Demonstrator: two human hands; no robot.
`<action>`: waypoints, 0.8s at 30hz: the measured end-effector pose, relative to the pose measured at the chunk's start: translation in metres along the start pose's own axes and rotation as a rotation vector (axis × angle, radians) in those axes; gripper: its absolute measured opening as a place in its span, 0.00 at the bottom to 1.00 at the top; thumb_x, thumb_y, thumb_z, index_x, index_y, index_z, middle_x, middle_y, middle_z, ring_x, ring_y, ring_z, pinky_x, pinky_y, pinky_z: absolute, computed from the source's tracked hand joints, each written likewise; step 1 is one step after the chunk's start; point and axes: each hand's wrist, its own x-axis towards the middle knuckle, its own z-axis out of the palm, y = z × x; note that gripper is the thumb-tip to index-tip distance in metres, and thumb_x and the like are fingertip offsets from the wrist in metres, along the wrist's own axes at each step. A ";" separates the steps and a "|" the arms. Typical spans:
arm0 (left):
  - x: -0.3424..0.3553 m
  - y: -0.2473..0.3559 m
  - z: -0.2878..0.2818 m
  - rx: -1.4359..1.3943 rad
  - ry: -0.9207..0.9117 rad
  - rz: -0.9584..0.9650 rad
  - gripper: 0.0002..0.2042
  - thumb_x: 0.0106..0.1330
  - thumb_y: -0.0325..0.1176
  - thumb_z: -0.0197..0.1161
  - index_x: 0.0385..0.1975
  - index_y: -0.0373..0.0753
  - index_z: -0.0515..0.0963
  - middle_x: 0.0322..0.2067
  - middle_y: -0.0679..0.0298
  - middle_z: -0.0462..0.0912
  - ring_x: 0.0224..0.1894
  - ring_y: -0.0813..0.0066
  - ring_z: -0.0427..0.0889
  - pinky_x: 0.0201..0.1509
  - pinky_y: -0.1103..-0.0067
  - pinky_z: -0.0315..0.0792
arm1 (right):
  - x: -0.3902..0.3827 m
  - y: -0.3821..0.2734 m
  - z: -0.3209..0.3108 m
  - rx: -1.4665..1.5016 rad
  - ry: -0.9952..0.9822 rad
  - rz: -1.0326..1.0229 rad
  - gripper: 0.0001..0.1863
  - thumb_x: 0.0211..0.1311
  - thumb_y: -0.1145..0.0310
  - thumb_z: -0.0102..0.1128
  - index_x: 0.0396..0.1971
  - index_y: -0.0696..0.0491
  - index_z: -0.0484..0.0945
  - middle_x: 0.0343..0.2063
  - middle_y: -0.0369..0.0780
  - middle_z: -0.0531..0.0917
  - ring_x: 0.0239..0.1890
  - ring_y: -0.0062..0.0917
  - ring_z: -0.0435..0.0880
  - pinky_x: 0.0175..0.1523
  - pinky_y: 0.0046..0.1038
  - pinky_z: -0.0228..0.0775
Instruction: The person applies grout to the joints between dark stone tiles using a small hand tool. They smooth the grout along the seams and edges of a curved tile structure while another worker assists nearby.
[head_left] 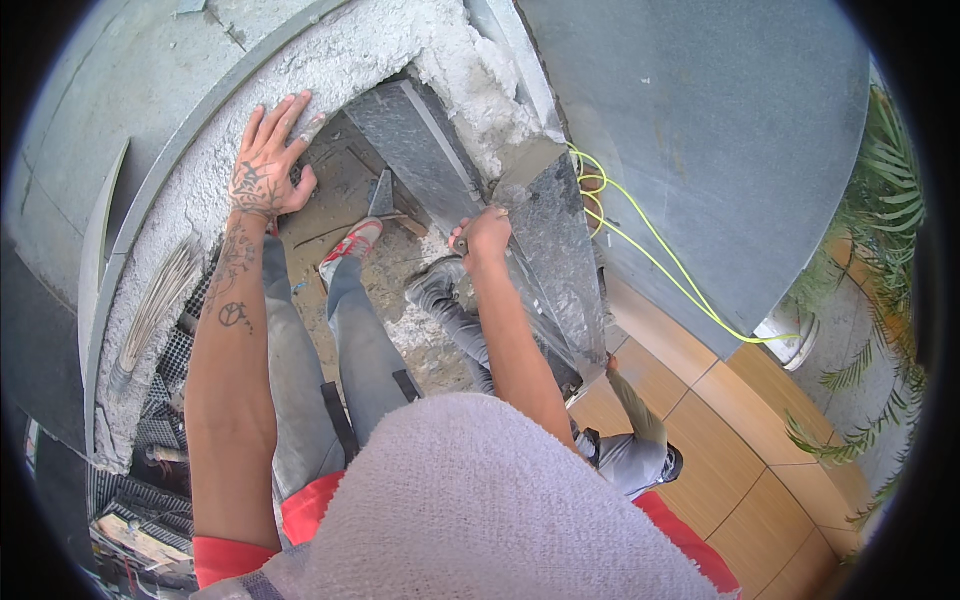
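Observation:
My left hand (268, 165), tattooed, rests with its fingers spread on a rough, pale mortar ledge (385, 45) that curves round an opening. My right hand (486, 236) is closed round the handle of what looks like a trowel. Its blade seems to lie in wet grey mortar (530, 162) just beyond the knuckles, where I cannot make out its outline. Close by on the right is a dark stone slab (567, 225). Another dark slab (420, 140) leans inside the opening, left of my right hand.
A co-worker (640, 450) at lower right reaches up to the slab's end. A yellow-green cord (660, 245) runs across the grey panel (720, 130). Bundled thin rods (160, 300) lie on the left ledge. Below are a red-and-white shoe (352, 243), a dark boot (437, 283) and debris.

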 end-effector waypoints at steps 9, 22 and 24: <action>-0.001 0.001 0.001 0.006 0.007 -0.005 0.28 0.47 0.37 0.60 0.54 0.44 0.78 0.71 0.67 0.57 0.73 0.69 0.56 0.77 0.61 0.47 | -0.053 -0.007 0.005 -0.051 0.000 -0.058 0.09 0.73 0.66 0.37 0.43 0.56 0.61 0.27 0.43 0.73 0.17 0.26 0.73 0.18 0.30 0.70; -0.002 -0.004 0.004 0.015 0.050 0.019 0.28 0.46 0.37 0.60 0.53 0.44 0.80 0.71 0.66 0.58 0.73 0.68 0.56 0.77 0.60 0.47 | -0.019 -0.017 -0.007 -0.173 -0.085 -0.003 0.15 0.74 0.66 0.33 0.50 0.61 0.60 0.30 0.54 0.79 0.22 0.36 0.83 0.22 0.35 0.80; 0.000 0.000 0.004 0.033 -0.001 -0.006 0.29 0.45 0.37 0.60 0.53 0.45 0.79 0.71 0.66 0.58 0.73 0.68 0.56 0.77 0.60 0.46 | -0.036 -0.010 -0.004 -0.092 -0.087 0.037 0.14 0.74 0.66 0.32 0.50 0.61 0.60 0.31 0.55 0.79 0.22 0.37 0.83 0.21 0.35 0.79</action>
